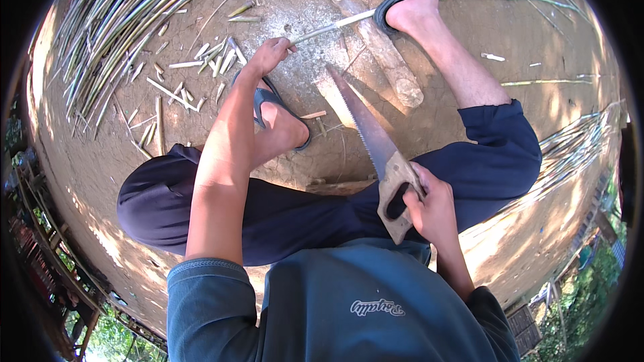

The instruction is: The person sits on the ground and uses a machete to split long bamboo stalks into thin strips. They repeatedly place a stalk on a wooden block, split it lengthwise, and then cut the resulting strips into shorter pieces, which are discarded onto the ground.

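My right hand (433, 204) is closed around the wooden handle of a hand saw (369, 131). Its toothed blade points up and away, tip near a pale wood piece on the ground, apart from the cane. My left hand (272, 55) grips the near end of a long, thin bamboo cane (335, 25). That cane runs to the right across a log (376, 43), and my sandalled right foot (410, 10) presses on it there. Beyond the foot the cane stretches on along the ground. Pale sawdust (295, 70) lies under the left hand's end.
A large bundle of canes (127, 20) lies at the far left, and another bundle (570, 151) at the right. Several short cut pieces (218, 60) are scattered left of my left foot (278, 121). A pale wood piece (333, 97) rests by the log.
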{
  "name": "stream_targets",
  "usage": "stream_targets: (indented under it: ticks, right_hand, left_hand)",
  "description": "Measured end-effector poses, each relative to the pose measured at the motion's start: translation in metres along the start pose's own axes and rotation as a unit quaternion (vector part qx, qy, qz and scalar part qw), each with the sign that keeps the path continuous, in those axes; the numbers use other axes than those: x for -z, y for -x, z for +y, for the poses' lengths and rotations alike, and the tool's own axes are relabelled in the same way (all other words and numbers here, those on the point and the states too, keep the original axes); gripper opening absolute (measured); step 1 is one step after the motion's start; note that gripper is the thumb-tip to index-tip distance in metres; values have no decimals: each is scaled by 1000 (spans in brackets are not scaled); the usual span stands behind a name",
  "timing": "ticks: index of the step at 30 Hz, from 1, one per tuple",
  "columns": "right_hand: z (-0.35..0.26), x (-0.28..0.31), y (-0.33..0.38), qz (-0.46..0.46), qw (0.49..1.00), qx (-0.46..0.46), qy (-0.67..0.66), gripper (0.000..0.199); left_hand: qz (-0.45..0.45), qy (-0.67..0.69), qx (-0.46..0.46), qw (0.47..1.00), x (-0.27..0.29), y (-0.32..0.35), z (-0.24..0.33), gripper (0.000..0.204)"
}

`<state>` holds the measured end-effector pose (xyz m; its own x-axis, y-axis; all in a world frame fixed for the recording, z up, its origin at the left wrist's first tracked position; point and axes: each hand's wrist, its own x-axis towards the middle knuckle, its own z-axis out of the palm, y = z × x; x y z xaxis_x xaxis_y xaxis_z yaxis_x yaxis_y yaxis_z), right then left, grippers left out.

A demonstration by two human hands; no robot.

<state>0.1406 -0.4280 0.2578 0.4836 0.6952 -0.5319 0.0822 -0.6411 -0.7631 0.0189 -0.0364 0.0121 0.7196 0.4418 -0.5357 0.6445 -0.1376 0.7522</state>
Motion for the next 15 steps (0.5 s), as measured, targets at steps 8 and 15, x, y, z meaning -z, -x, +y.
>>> stream_targets:
  ticks: [8,15]
  right_hand:
    - [-31,5,32,102,983,86,-123,39]
    - [-43,-40,-10,128,980,152,-1,37]
  left_hand:
    - [-44,33,-17,998,1,-6,6,35]
    - [14,-119,-87,989,6,-9,0,25]
